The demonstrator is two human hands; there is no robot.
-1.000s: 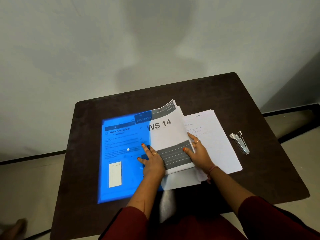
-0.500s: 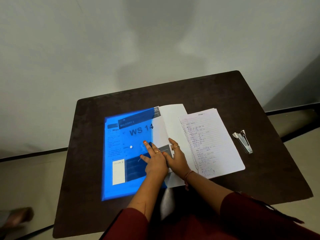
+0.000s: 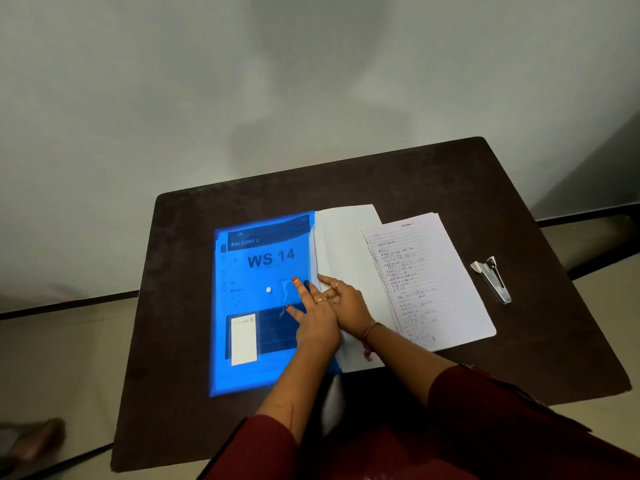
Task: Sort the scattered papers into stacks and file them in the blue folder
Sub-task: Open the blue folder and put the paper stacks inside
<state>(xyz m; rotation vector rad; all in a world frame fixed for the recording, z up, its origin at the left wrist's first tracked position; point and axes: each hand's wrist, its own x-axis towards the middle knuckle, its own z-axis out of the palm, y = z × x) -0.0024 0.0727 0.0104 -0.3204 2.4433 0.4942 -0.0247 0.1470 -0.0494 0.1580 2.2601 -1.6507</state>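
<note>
Lying flat on the dark table (image 3: 415,174), the blue folder (image 3: 242,375) is see-through plastic w/ a white snap button (image 3: 268,289) mid-cover. Printed sheet (image 3: 270,259) reading "BALCONY 2" and "WS 14" shows through the cover, i.e. it's inside. White label (image 3: 243,339) near the folder's lower left. Left hand (image 3: 313,323) rests on the cover, fingers straight and spread, pressing down, gripping nothing. Right hand (image 3: 346,299) is just beside it, touching it, at the folder's right edge; fingers mostly extended over the white papers (image 3: 346,244) sticking out there. Can't tell if it pinches a sheet. Handwritten lined pages (image 3: 429,278) lie to the right, partly overlapping the white papers. Metal stapler (image 3: 491,278) sits apart, nearer the table's right edge. Dark red sleeves (image 3: 485,410) on both arms.
</note>
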